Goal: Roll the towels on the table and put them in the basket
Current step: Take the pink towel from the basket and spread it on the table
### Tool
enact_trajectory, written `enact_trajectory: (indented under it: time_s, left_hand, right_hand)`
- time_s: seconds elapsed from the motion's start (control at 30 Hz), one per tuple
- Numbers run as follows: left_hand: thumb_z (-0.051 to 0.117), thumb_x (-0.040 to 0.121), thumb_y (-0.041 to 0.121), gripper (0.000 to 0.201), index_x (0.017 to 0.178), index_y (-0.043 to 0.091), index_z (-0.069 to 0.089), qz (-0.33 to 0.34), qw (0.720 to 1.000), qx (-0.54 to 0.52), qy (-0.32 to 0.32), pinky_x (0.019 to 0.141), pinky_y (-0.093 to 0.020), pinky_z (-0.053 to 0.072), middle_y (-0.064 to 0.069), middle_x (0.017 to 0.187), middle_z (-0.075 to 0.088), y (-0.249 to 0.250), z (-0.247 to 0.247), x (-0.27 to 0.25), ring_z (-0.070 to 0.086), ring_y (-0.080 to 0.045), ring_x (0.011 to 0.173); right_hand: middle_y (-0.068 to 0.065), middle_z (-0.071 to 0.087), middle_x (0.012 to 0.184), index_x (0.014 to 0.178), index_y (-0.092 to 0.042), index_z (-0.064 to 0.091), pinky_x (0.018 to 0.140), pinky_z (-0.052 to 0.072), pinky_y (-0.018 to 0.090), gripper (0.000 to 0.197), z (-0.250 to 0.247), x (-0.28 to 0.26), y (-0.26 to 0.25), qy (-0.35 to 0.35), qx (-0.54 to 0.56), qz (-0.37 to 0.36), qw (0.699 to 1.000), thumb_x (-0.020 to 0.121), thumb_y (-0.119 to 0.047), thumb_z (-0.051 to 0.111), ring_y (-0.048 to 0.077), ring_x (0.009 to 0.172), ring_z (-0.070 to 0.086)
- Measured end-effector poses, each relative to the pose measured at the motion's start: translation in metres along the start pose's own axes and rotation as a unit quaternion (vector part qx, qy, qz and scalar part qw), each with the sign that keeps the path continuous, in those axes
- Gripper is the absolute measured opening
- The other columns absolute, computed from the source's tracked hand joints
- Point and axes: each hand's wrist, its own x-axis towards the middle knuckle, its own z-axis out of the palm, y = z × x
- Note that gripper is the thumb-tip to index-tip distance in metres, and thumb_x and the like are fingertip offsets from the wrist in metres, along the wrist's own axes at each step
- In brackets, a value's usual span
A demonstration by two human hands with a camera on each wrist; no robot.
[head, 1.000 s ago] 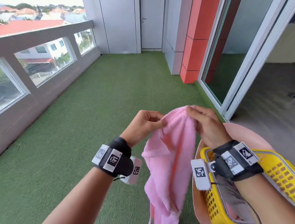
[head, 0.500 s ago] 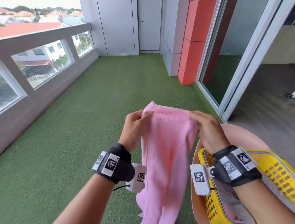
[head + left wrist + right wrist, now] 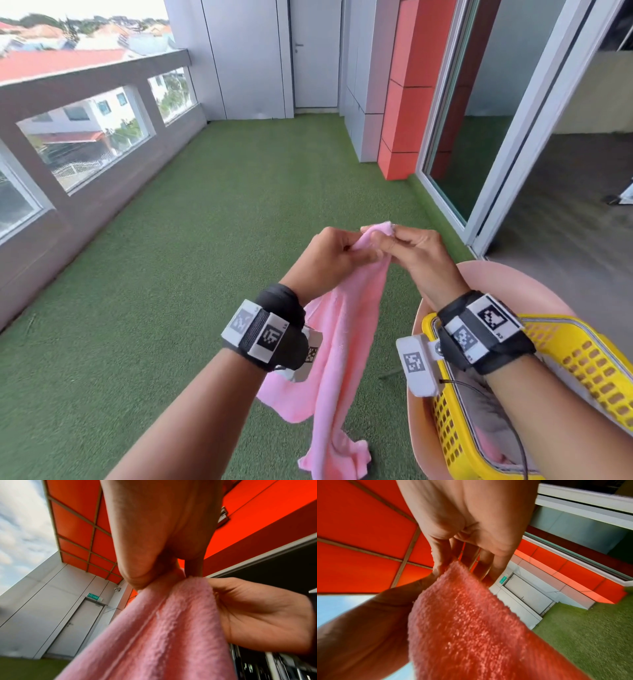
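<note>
A pink towel hangs in the air in front of me, folded lengthwise, its lower end dangling over the green turf. My left hand and right hand pinch its top edge close together, almost touching. In the left wrist view the thumb and fingers pinch the pink towel at its top. In the right wrist view the fingers pinch the towel at its upper corner. A yellow perforated basket sits at the lower right under my right forearm, with grey and pink cloth inside.
The basket stands on a round pink table at the right. Green artificial turf covers the balcony floor. A grey parapet with windows runs along the left, and a sliding glass door stands at the right.
The top edge was spread wide between my hands half a second ago. Now the two hands have come together, bringing the corners together so the towel hangs narrower.
</note>
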Motion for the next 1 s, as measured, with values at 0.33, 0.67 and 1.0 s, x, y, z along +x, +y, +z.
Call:
enact_trajectory:
  time_s: [0.33, 0.67, 1.0]
  left_hand:
    - [0.052, 0.098, 0.028, 0.033, 0.074, 0.006, 0.046, -0.048, 0.981, -0.187, 0.036, 0.06, -0.034, 0.026, -0.005, 0.071, 0.037, -0.017, -0.002, -0.026, 0.032, -0.019, 0.066]
    - [0.054, 0.096, 0.036, 0.053, 0.082, -0.014, 0.044, -0.07, 0.973, -0.218, -0.024, 0.053, -0.032, 0.025, -0.012, 0.077, 0.041, -0.012, 0.001, -0.036, 0.033, -0.023, 0.064]
    - [0.058, 0.091, 0.05, 0.067, 0.08, -0.015, 0.046, -0.073, 0.981, -0.177, -0.029, 0.055, -0.043, 0.027, -0.012, 0.072, 0.045, -0.015, 0.004, -0.043, 0.037, -0.025, 0.065]
  right_hand:
    - [-0.013, 0.062, 0.068, 0.076, -0.023, 0.07, 0.069, 0.04, 0.019, 0.034, -0.016, 0.014, -0.014, 0.038, -0.064, 0.049, 0.996, 0.097, -0.041, 0.051, 0.003, 0.068, 0.055]
    - [0.013, 0.063, 0.083, 0.088, -0.005, 0.064, 0.076, 0.049, 0.033, 0.035, -0.016, -0.001, -0.009, 0.05, 0.081, 0.112, 0.989, 0.091, -0.04, 0.059, 0.022, 0.084, 0.063]
    - [0.011, 0.059, 0.069, 0.076, -0.015, 0.066, 0.067, 0.047, 0.028, 0.023, -0.016, -0.013, -0.014, 0.082, 0.124, 0.13, 0.98, 0.09, -0.031, 0.06, 0.019, 0.067, 0.059]
